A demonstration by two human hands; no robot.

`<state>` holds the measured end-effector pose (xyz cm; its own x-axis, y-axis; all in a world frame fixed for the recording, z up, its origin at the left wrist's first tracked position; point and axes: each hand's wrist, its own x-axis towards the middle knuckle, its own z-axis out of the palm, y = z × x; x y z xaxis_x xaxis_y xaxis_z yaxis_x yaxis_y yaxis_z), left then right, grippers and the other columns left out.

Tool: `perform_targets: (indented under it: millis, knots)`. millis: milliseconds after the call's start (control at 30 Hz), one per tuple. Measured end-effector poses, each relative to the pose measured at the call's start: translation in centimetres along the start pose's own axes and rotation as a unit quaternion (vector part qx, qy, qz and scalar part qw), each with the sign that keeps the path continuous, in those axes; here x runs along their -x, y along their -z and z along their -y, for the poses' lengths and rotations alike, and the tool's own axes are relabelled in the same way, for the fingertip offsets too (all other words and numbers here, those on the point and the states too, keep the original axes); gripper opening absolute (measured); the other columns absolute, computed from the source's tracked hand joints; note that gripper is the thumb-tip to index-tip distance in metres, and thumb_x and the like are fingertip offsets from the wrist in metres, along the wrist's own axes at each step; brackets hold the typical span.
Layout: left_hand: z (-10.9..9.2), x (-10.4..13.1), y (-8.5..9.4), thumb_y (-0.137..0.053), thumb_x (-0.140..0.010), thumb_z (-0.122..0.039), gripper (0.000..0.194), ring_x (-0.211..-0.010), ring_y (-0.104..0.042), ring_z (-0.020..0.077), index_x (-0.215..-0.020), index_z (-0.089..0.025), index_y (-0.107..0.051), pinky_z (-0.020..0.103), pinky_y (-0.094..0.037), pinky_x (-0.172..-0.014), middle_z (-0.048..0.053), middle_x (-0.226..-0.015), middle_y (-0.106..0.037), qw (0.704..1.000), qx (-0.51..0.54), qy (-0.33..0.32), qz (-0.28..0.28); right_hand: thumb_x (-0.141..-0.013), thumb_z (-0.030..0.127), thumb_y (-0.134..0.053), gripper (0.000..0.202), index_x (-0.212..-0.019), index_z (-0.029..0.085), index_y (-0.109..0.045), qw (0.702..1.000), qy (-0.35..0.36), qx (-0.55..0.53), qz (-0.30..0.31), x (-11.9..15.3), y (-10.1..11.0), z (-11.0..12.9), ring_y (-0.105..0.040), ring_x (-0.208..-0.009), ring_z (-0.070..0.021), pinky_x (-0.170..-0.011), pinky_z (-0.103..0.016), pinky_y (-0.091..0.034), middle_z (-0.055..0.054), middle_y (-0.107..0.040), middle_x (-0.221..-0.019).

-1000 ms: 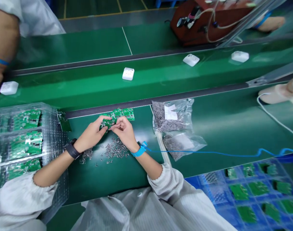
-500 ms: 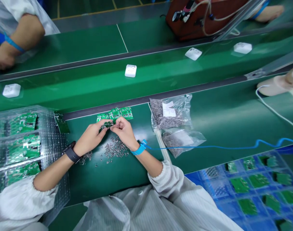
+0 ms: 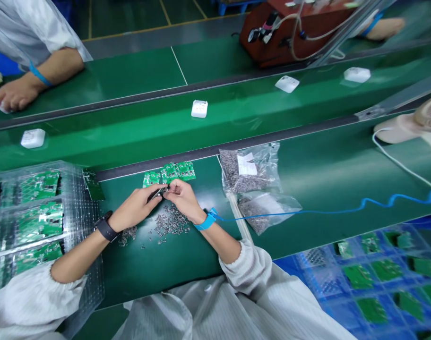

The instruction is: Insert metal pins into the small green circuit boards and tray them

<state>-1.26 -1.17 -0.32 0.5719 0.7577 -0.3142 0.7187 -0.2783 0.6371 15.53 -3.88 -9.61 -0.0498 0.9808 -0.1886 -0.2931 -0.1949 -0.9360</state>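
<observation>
My left hand [image 3: 134, 208] grips a small circuit board [image 3: 159, 192] by its edges, tilted above the green bench. At the board's right end my right hand [image 3: 184, 202] is closed in a pinch; whatever lies between its fingertips is too small to make out. Just below the hands a pile of small metal parts [image 3: 171, 222] is spread on the bench. A smaller heap of metal parts [image 3: 127, 235] lies by my left wrist. Beyond my fingers, several green circuit boards [image 3: 178, 172] lie in a row along the bench's far edge.
Clear trays [image 3: 61, 226] of boards stand at left, with a loose board [image 3: 92, 184] beside them. Two bags of parts [image 3: 249, 172] lie right of my hands. A blue coiled cord [image 3: 329, 216] runs rightward from my wristband. White casings [image 3: 199, 109] sit on the belt; a co-worker's hand [image 3: 17, 94] is beyond.
The board in my left hand has tipped more edge-on, and both hands are slightly lower in view. The left-hand white casings have shifted right, and the co-worker's arm has moved.
</observation>
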Motion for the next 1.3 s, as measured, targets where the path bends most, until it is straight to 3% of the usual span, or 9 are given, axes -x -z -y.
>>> perform_targets:
  millis: [233, 400, 567, 700, 800, 1000, 1167, 1300]
  knots:
    - [-0.2, -0.3, 0.3, -0.044, -0.103, -0.031, 0.040, -0.064, -0.060, 0.0181, -0.140, -0.025, -0.059, 0.032, -0.043, -0.069, 0.002, -0.099, -0.076, 0.999, -0.018, -0.017, 0.031, -0.068, 0.029, -0.073, 0.028, -0.069, 0.024, -0.046, 1.000, -0.021, -0.004, 0.008, -0.2, 0.4, -0.2, -0.045, -0.062, -0.0129, -0.060, -0.027, -0.036, 0.007, -0.049, -0.065]
    - [0.2, -0.6, 0.2, -0.046, -0.102, -0.028, 0.034, -0.096, -0.071, 0.0267, -0.132, -0.022, -0.062, 0.038, -0.050, -0.088, 0.008, -0.113, -0.076, 0.998, -0.046, -0.018, -0.024, -0.073, 0.034, -0.078, 0.031, -0.078, 0.025, -0.049, 1.000, -0.007, -0.008, 0.001, -0.4, 0.3, -0.2, -0.052, -0.062, -0.0134, -0.060, -0.028, -0.043, 0.006, -0.058, -0.068]
    - [2.0, -1.3, 0.4, -0.049, -0.098, -0.023, 0.048, -0.122, -0.065, 0.0320, -0.146, -0.017, -0.047, 0.044, -0.050, -0.101, 0.016, -0.139, -0.064, 0.988, -0.091, -0.012, -0.126, -0.080, 0.036, -0.076, 0.023, -0.089, 0.025, -0.058, 0.998, 0.036, 0.052, 0.008, -0.3, -0.1, -0.7, -0.060, -0.071, -0.0155, -0.066, -0.029, -0.049, 0.003, -0.063, -0.076]
    - [3.4, -1.4, 1.5, -0.048, -0.097, -0.023, 0.057, -0.131, -0.056, 0.0355, -0.152, -0.010, -0.040, 0.049, -0.045, -0.109, 0.022, -0.143, -0.057, 0.975, -0.182, -0.005, -0.131, -0.085, 0.029, -0.072, 0.013, -0.093, 0.024, -0.062, 0.991, 0.059, 0.115, 0.033, 0.2, -0.1, -0.9, -0.062, -0.075, -0.0155, -0.071, -0.029, -0.049, 0.002, -0.066, -0.081]
    - [4.3, -0.5, 3.0, -0.050, -0.096, -0.026, 0.058, -0.133, -0.051, 0.0390, -0.151, -0.011, -0.045, 0.053, -0.042, -0.110, 0.023, -0.141, -0.056, 0.951, -0.289, 0.019, -0.111, -0.089, 0.023, -0.067, 0.005, -0.093, 0.024, -0.065, 0.980, 0.069, 0.172, 0.071, 0.5, 0.0, -0.6, -0.060, -0.074, -0.0149, -0.070, -0.028, -0.049, 0.002, -0.064, -0.082]
    - [7.3, 2.4, 4.6, -0.065, -0.079, -0.021, 0.072, -0.145, -0.039, 0.0455, -0.149, -0.016, -0.052, 0.063, -0.021, -0.120, 0.022, -0.143, -0.059, 0.885, -0.445, 0.125, -0.047, -0.090, 0.015, -0.070, 0.010, -0.097, 0.022, -0.070, 0.929, 0.102, 0.321, 0.152, 0.9, 0.4, 0.3, -0.058, -0.081, -0.0170, -0.076, -0.031, -0.047, 0.000, -0.062, -0.086]
    - [8.6, 2.6, 4.2, -0.044, -0.089, -0.015, 0.065, -0.123, -0.059, 0.0388, -0.154, -0.018, -0.048, 0.062, -0.018, -0.119, 0.020, -0.116, -0.073, 0.866, -0.470, 0.169, -0.035, -0.092, 0.021, -0.076, 0.012, -0.103, 0.021, -0.072, 0.847, 0.129, 0.473, 0.207, 2.2, 0.2, 1.5, -0.055, -0.094, -0.0222, -0.084, -0.034, -0.043, -0.005, -0.064, -0.099]
    - [8.6, 2.2, 4.5, -0.035, -0.091, -0.012, 0.061, -0.114, -0.063, 0.0375, -0.149, -0.018, -0.054, 0.064, -0.018, -0.118, 0.021, -0.114, -0.073, 0.853, -0.487, 0.183, -0.037, -0.090, 0.024, -0.080, 0.019, -0.108, 0.021, -0.073, 0.787, 0.134, 0.563, 0.215, 3.5, -0.1, 2.3, -0.051, -0.099, -0.0258, -0.079, -0.035, -0.037, -0.007, -0.062, -0.100]
